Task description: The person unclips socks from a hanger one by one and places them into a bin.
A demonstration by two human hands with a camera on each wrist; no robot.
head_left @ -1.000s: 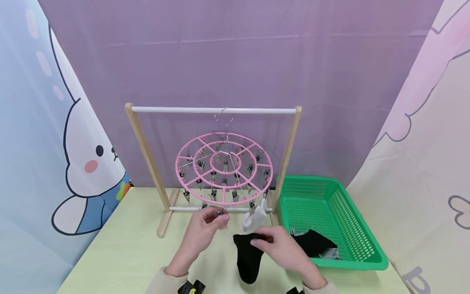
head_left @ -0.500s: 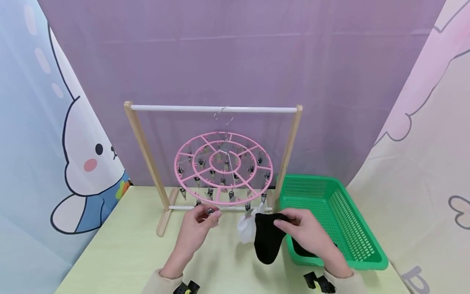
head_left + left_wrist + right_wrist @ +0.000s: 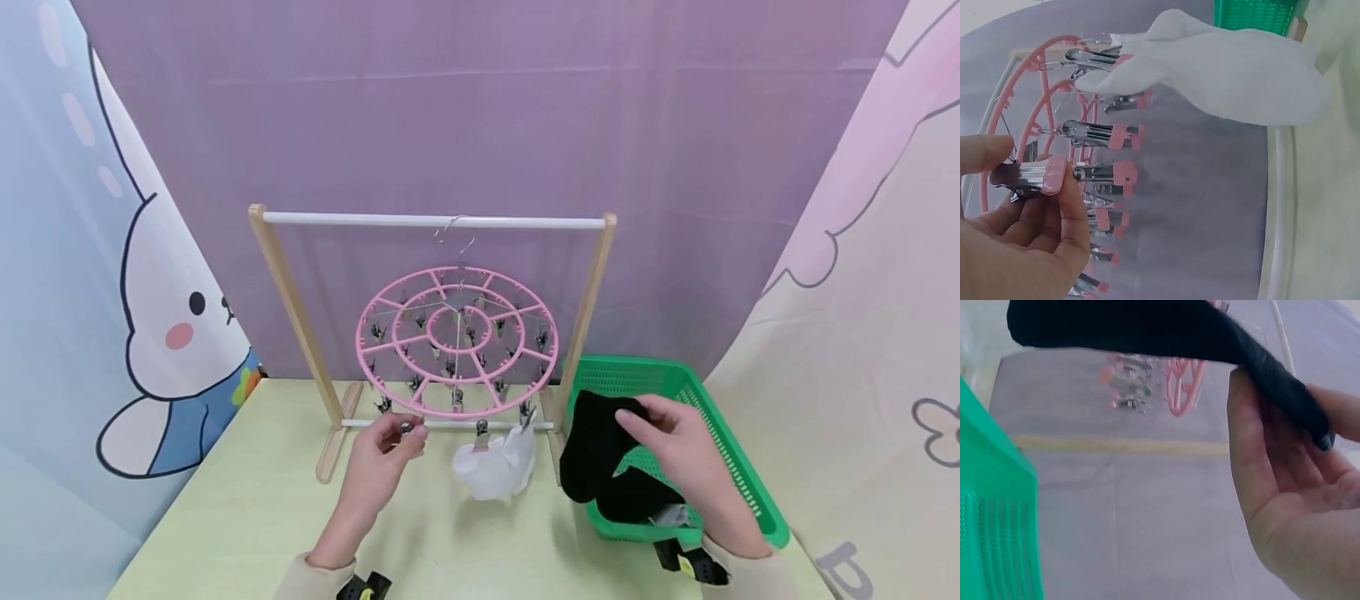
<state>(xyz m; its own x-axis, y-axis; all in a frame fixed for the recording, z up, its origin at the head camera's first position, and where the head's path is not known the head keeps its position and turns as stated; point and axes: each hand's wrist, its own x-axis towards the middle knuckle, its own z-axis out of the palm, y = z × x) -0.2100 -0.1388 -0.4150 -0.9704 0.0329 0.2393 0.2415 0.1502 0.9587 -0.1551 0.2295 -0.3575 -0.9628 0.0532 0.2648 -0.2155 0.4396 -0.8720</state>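
Note:
A round pink drying hanger point(image 3: 362, 333) with several metal clips hangs from the white bar of a wooden stand. At its front rim my left hand point(image 3: 378, 467) pinches one metal clip point(image 3: 1025, 178) with pink tips, between thumb and fingers; nothing is in that clip. My right hand point(image 3: 678, 437) holds a black sock point(image 3: 596, 442) by its cuff, thumb on top, the foot part hanging down to the left over the basket's near-left edge. A white sock point(image 3: 491, 468) hangs from clips at the hanger's front right, between my two hands.
The green basket point(image 3: 750, 487) stands right of the stand, with another black sock point(image 3: 637, 496) and some grey cloth point(image 3: 671, 515) inside. The stand's wooden posts point(image 3: 296, 317) rise on both sides of the hanger. Behind hangs a purple curtain point(image 3: 480, 108).
The hanger has turned, bringing the white sock leftward to the front. My left hand moved left with the clip; my right hand carried the black sock right, over the basket's edge.

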